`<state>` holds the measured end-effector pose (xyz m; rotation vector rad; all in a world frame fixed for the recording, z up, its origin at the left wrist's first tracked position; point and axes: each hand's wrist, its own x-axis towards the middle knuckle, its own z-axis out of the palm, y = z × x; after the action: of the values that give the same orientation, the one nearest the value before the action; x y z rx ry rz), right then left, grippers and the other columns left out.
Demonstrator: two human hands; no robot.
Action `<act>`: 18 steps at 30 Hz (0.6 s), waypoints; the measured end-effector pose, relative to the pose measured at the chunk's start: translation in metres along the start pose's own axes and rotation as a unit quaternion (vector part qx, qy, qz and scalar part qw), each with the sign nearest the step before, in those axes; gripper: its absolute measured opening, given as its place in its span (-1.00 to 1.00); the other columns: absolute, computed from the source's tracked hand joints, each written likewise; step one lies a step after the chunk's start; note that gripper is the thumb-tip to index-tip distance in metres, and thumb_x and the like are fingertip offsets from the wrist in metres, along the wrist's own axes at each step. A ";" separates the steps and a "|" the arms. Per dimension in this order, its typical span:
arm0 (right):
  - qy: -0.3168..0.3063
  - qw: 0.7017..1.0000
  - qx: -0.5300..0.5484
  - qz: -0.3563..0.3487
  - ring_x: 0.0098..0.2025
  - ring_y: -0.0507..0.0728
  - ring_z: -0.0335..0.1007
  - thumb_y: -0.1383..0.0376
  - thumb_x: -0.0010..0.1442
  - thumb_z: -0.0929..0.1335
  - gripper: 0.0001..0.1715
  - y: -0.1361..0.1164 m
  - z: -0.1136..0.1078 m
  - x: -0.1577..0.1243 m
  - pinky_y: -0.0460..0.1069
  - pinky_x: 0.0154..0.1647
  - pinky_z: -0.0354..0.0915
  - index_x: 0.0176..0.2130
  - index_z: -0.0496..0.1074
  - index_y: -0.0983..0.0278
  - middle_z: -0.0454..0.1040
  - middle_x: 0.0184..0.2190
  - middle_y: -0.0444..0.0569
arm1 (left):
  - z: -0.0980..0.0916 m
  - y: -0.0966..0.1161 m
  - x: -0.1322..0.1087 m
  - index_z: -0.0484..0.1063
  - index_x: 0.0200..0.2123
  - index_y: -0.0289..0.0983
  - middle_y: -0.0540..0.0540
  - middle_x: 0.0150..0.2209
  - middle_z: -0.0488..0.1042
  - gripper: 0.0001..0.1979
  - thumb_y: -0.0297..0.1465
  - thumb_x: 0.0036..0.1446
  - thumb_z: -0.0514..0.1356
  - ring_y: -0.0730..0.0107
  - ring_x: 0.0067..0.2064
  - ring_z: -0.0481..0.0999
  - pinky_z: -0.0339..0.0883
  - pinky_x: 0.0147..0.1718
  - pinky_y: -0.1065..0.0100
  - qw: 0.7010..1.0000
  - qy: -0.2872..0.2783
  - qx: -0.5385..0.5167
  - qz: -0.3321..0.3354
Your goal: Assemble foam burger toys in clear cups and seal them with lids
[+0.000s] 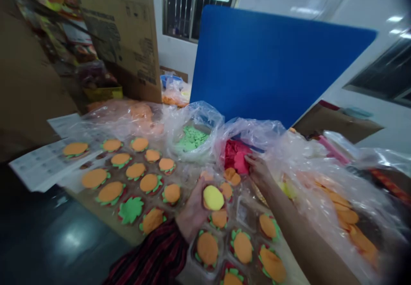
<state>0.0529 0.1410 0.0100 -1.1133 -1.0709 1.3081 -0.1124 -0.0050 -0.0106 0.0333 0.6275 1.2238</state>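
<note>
My left hand (194, 210) is closed around a stack of toy burger layers, with a round yellow piece (213, 197) on top. To its right, my right hand (257, 167) reaches into a clear plastic bag and pinches a red scalloped piece (241, 161) at its edge. More red pieces (231, 150) lie behind it in the bag. Below and left of my hands, several toy burgers (149, 183) with orange tops and green frills sit in rows in clear trays. One stack among them shows a green leaf-shaped piece (130, 210) on top.
A clear bag of green pieces (192, 138) stands at the back middle. Orange pieces (345, 213) lie in plastic at the right. A blue board (276, 66) rises behind the bags, and a cardboard box (128, 32) stands at the left. Printed sheets (38, 165) lie at the left edge.
</note>
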 end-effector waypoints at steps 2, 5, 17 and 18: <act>-0.069 0.997 -0.012 0.036 -0.56 0.01 0.31 0.23 -0.31 0.52 -0.59 -0.007 0.014 -0.033 -0.11 -0.55 0.20 -0.42 0.37 0.29 0.42 -0.57 -0.17 | 0.000 0.000 0.004 0.40 -0.41 -0.36 -0.11 -0.55 0.46 -0.60 -0.15 0.17 -0.02 0.32 -0.47 0.48 0.35 -0.37 0.28 1.000 0.009 -0.007 0.013; -0.204 0.975 -0.077 0.049 -0.58 -0.03 0.23 0.19 -0.11 0.46 -0.64 -0.013 0.035 -0.077 -0.15 -0.58 0.12 -0.35 0.29 0.24 0.35 -0.59 -0.24 | 0.001 -0.003 0.007 0.41 -0.39 -0.37 -0.10 -0.55 0.46 -0.61 -0.21 0.21 -0.05 0.31 -0.42 0.50 0.35 -0.31 0.29 0.999 0.000 -0.043 0.025; -0.283 0.801 -0.423 -0.316 -0.18 0.14 0.29 0.39 0.18 0.25 -0.90 -0.020 0.050 -0.121 0.05 -0.15 0.22 -0.32 0.36 0.27 0.40 -0.29 0.03 | 0.003 -0.002 -0.010 0.44 -0.48 -0.37 -0.07 -0.54 0.46 -0.62 -0.31 0.22 -0.04 0.45 -0.51 0.43 0.30 -0.35 0.41 0.992 -0.020 -0.109 0.054; -0.303 0.800 -0.412 -0.313 -0.14 0.14 0.29 0.35 0.18 0.29 -0.91 -0.022 0.047 -0.121 0.04 -0.12 0.22 -0.25 0.37 0.26 0.40 -0.24 0.03 | 0.002 -0.002 -0.010 0.44 -0.47 -0.37 -0.07 -0.54 0.46 -0.63 -0.30 0.22 -0.03 0.45 -0.52 0.42 0.30 -0.36 0.41 0.993 -0.021 -0.104 0.043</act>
<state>0.0104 0.0208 0.0439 -0.7695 -2.4049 0.6195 -0.1119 -0.0141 -0.0050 -0.0896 0.4639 1.3626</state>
